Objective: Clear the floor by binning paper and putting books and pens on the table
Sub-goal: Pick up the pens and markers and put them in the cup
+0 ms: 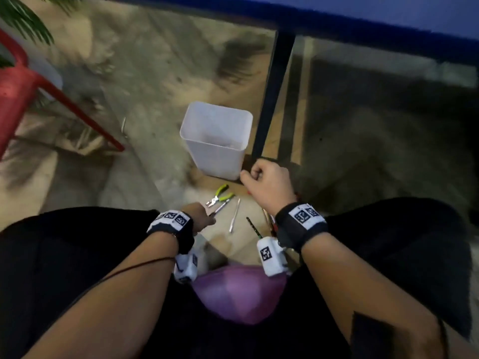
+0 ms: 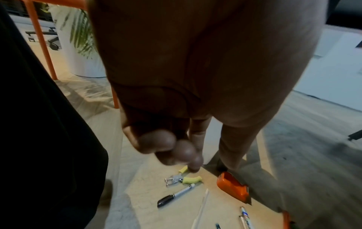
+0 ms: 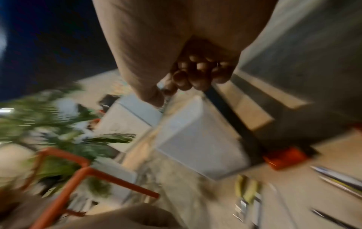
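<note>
While left hand (image 1: pixel 199 216) hangs loose over pens (image 2: pixel 175 196), right hand (image 1: pixel 267 182) is fisted w/ contents unclear.

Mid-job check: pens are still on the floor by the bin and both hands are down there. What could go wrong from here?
1. The black marker lies right beside the green-handled pliers; the left hand reaching down could grab the tool instead of a pen.
2. The right hand is curled beside the white bin, seemingly pinching something thin; whatever it is could drop in there.
3. Pens near the orange tape dispenser could be missed.
</note>
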A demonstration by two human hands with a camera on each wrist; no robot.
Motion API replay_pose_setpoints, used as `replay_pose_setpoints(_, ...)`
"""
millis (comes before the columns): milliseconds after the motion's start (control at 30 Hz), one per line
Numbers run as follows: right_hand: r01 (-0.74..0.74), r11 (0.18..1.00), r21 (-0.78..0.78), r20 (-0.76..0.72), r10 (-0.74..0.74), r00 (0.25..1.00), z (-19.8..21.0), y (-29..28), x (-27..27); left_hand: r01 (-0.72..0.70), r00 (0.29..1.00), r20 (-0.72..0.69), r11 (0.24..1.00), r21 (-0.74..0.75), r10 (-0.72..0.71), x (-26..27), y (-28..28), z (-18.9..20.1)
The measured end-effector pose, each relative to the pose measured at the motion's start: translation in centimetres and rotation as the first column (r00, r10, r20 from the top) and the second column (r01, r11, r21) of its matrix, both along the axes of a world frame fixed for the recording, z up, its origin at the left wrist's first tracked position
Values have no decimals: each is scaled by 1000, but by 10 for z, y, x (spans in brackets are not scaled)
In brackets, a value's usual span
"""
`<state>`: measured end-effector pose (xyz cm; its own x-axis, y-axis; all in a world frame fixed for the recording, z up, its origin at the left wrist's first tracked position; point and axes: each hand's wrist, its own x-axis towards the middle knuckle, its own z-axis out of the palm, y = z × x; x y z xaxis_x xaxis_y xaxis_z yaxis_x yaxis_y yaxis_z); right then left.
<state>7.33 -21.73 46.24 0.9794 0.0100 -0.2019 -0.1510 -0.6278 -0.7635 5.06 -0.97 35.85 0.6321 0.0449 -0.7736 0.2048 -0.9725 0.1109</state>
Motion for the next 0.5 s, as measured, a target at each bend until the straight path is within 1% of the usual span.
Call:
replay_pose_setpoints(33, -1, 999, -39, -96, -2, 995, -23, -9, 4, 13, 1000, -24, 1000, 15, -13, 4, -1, -3)
replay_pose_setpoints(100, -40, 993, -108, -284, 8, 959, -64, -24, 8, 9, 1000, -26, 999, 32, -8, 14, -1, -13)
replay_pose_setpoints(167, -125, 978, -166, -441, 40, 897, -108, -36, 11, 20, 1000, 18, 999, 46, -21, 26, -1, -28)
replay_pose_setpoints(233, -196, 960, -199, -558, 54, 828, -149, -44, 10, 23, 999, 47, 999, 39, -25, 34, -2, -49)
replay_pose_setpoints(300, -219, 948, -229, -625, 29, 780, -180, -47, 6, 39, 999, 13, 999, 34, -39, 35, -5, -73)
replay_pose_setpoints(367, -250, 934, -254, -658, 22, 753, -203, -44, 1, 37, 998, -47, 999, 33, -35, 35, -4, -105)
replay_pose_setpoints(500, -311, 931, -190, -717, 84, 692, -250, -23, -5, 6, 998, -68, 1000, 14, -5, 24, -1, -158)
